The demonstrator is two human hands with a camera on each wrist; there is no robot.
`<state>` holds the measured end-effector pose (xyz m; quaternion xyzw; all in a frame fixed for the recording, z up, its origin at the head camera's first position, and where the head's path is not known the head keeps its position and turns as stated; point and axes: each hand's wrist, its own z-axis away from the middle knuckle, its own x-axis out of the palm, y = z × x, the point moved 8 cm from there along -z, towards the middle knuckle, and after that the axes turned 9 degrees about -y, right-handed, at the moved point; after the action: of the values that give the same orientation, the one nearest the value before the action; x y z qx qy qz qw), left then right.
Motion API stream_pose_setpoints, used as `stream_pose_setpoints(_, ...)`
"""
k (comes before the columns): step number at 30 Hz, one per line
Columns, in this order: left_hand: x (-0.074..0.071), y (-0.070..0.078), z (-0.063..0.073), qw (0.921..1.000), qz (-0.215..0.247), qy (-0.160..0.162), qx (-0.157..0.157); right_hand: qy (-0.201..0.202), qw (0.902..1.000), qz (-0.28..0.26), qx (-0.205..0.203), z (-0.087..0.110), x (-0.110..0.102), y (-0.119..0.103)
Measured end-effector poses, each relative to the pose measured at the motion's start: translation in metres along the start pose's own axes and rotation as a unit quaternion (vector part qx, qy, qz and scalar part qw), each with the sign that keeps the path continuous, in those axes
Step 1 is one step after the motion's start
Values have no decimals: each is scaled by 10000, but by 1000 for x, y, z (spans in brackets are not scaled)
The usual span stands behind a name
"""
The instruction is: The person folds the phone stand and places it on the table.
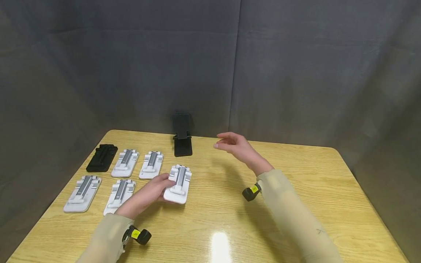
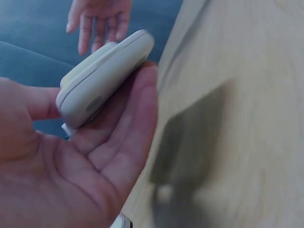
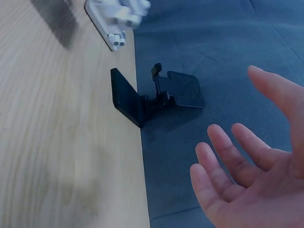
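In my left hand [image 1: 158,189] I hold a white folding phone stand [image 1: 178,185], folded flat, lifted above the table. The left wrist view shows the thumb on one side of the folded stand [image 2: 107,78] and the fingers beneath it. My right hand [image 1: 237,149] hovers to the right with nothing in it, its fingers loosely bent; in the right wrist view the right hand [image 3: 247,166] has its fingers spread. Nearest to it, a black phone stand [image 1: 182,137] stands unfolded at the table's back edge.
Left of my left hand lie several folded white stands, among them one white stand [image 1: 151,165] and another [image 1: 83,194]. A folded black stand [image 1: 102,157] lies at the back left. The wooden table [image 1: 296,182] ends against a dark grey curtain [image 1: 158,65].
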<state>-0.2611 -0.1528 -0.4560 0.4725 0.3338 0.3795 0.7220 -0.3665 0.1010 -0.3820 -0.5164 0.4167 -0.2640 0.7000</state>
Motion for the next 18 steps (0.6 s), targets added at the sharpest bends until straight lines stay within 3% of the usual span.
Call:
stream_pose_setpoints(11, 7, -15, 21, 9946, -492, -908, 26, 25, 9988, -474, 130, -33, 4, -10)
stream_pose_setpoints(18, 4, -19, 27, 9938, -542, -972, 7, 0, 9954, -953, 113, -59, 16, -9)
